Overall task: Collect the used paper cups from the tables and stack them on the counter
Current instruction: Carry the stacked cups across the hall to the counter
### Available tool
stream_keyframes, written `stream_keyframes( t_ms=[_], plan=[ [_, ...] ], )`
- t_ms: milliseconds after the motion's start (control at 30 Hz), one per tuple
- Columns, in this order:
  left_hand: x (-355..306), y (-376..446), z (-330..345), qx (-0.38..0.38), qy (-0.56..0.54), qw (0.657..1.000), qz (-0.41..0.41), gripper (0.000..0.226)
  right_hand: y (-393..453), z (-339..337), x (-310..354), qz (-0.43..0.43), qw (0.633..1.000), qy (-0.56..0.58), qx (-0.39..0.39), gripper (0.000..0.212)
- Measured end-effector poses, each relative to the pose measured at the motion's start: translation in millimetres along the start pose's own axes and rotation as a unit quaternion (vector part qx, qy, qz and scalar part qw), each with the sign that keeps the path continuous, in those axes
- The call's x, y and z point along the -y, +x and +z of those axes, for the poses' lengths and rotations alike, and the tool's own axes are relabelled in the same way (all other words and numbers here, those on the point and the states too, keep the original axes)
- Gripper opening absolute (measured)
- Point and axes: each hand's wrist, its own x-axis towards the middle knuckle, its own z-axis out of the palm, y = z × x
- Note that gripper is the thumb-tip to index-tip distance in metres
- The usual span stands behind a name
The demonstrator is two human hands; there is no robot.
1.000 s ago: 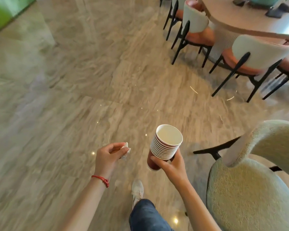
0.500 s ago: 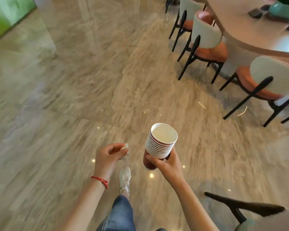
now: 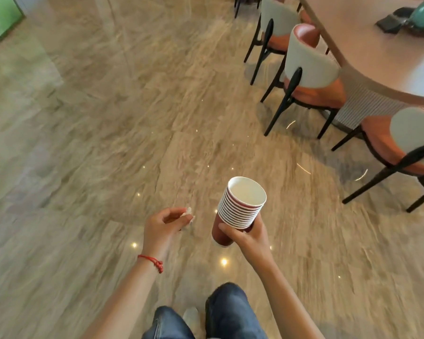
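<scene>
Right hand (image 3: pixel 249 237) grasps one nested stack of paper cups (image 3: pixel 239 209) around its lower part, thumb across the front and fingers wrapped behind. Stack is held in the air above the floor (image 3: pixel 108 118), tilted, open mouth facing up and toward the camera. Rims visible: roughly eleven, white, tightly spaced; exact count uncertain. Outer walls dark red, inside of the top cup white.

Left hand (image 3: pixel 163 227) is curled, thumb and fingertips pinching one small crumpled white scrap (image 3: pixel 188 214). One red cord bracelet (image 3: pixel 152 261) on the left wrist.

Table (image 3: pixel 377 57) at upper right, well apart from the stack. Three chairs fully or partly seen along its near edge, white backs, orange seats, black legs; nearest-centre chair (image 3: pixel 311 77). Two knees in blue denim at the bottom edge.
</scene>
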Motion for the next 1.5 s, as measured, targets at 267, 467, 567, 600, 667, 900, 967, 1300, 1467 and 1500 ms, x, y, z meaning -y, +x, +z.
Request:
stream_keyframes(
  t_ms=[267, 467, 567, 600, 667, 900, 967, 1300, 1467, 1500],
  plan=[
    [-40, 155, 68, 0.017, 0.013, 1.0, 0.009, 0.016, 168, -4, 26, -0.002, 1.0, 0.005, 0.014, 0.066],
    [-94, 263, 125, 0.015, 0.023, 0.999, 0.019, 0.014, 303, -19, 73, -0.02, 1.0, 0.002, 0.02, 0.069],
    [-115, 314, 144, 0.008, 0.018, 1.0, 0.022, 0.016, 362, -20, 89, -0.022, 0.999, -0.001, 0.027, 0.065],
    [-119, 330, 149, 0.006, 0.018, 1.0, 0.025, 0.016, 380, -18, 92, -0.024, 0.999, -0.004, 0.029, 0.066],
    [-129, 364, 158, 0.004, 0.019, 1.0, 0.023, 0.015, 416, -14, 98, -0.019, 0.999, -0.005, 0.032, 0.068],
    [-175, 515, 193, 0.01, -0.002, 1.0, 0.024, 0.016, 570, 13, 128, -0.02, 0.999, -0.012, 0.034, 0.07],
    [-193, 565, 202, 0.012, -0.006, 0.999, 0.029, 0.015, 621, 22, 141, -0.028, 0.999, -0.016, 0.029, 0.068],
    [-293, 794, 251, 0.035, -0.022, 0.999, 0.033, 0.017, 841, 49, 215, -0.018, 1.0, -0.007, -0.001, 0.066],
    [-314, 890, 290, 0.051, -0.021, 0.998, 0.014, 0.016, 943, 48, 233, -0.026, 1.0, -0.013, 0.003, 0.065],
    [-318, 910, 298, 0.051, -0.021, 0.998, 0.012, 0.016, 966, 48, 236, -0.031, 0.999, -0.015, 0.006, 0.066]
  ],
)
